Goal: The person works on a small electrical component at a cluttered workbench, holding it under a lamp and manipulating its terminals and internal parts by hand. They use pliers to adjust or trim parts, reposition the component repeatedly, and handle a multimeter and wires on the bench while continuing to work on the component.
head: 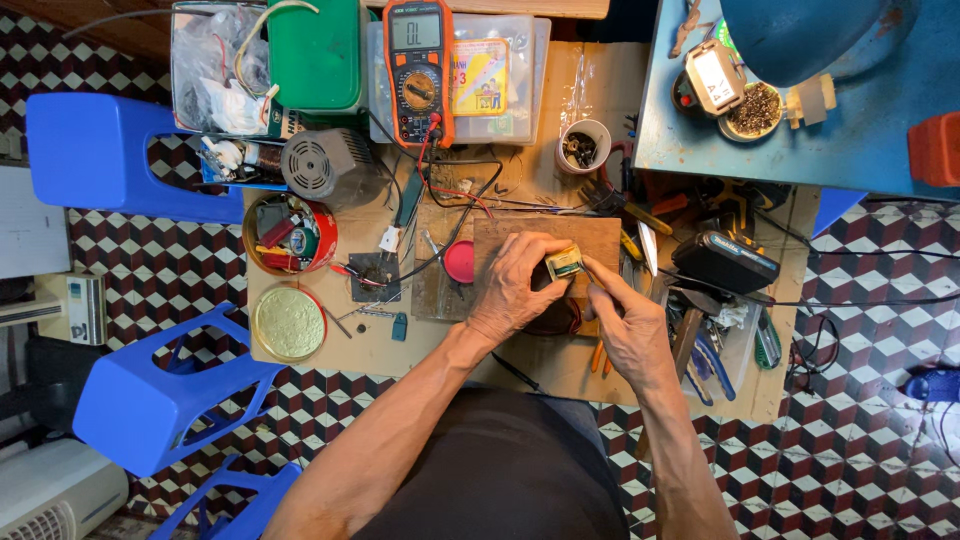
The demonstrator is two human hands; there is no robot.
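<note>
gripping one small yellow-wrapped block (pixel 565 262), left hand (pixel 515 290) and right hand (pixel 628 325) pinch it above one wooden board (pixel 600 238).

Orange multimeter (pixel 418 70) at upper centre, red tin (pixel 290 234) at left, 2 blue stools (pixel 110 150) at far left.
</note>
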